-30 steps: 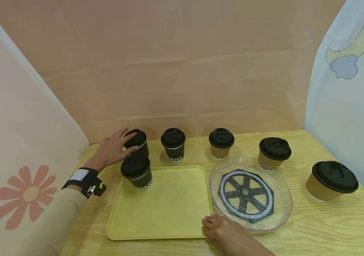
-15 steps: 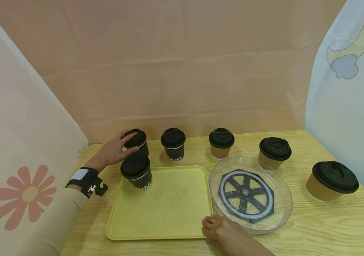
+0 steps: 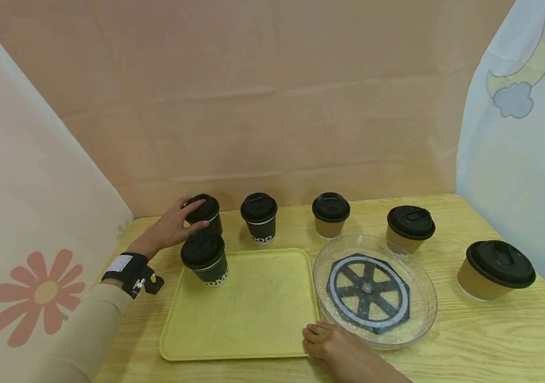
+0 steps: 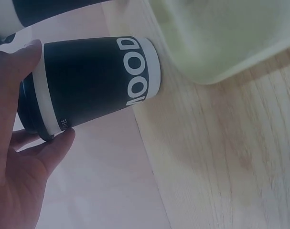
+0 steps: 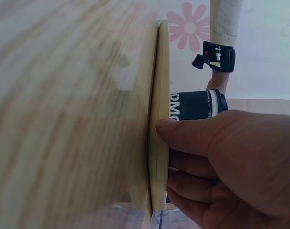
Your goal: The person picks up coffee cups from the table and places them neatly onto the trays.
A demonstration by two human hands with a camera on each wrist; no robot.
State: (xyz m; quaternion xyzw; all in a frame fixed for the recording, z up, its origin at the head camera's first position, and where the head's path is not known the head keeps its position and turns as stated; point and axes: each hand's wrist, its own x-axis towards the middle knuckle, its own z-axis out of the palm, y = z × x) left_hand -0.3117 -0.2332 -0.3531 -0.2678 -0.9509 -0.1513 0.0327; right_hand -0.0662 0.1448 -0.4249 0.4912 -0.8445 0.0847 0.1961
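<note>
At the back left, my left hand holds a lidded black paper cup from above. In the left wrist view, thumb and fingers curl round the cup's lid and upper wall, and the cup stands upright on the table. A second black coffee cup is on the yellow tray, at its back left corner, just in front of the held one. My right hand grips the tray's right edge near the front corner. Its thumb lies against the outer side of the rim, with the fingers over the inside.
A clear round dish with a dark spoked disc sits right beside the tray. Another black cup stands behind the tray. Brown lidded cups and a wider brown tub line the back and right. Fabric walls enclose the table.
The left hand's fingers have lowered and drawn in a little round the back left cup's lid. My right hand and the tray stay in place.
</note>
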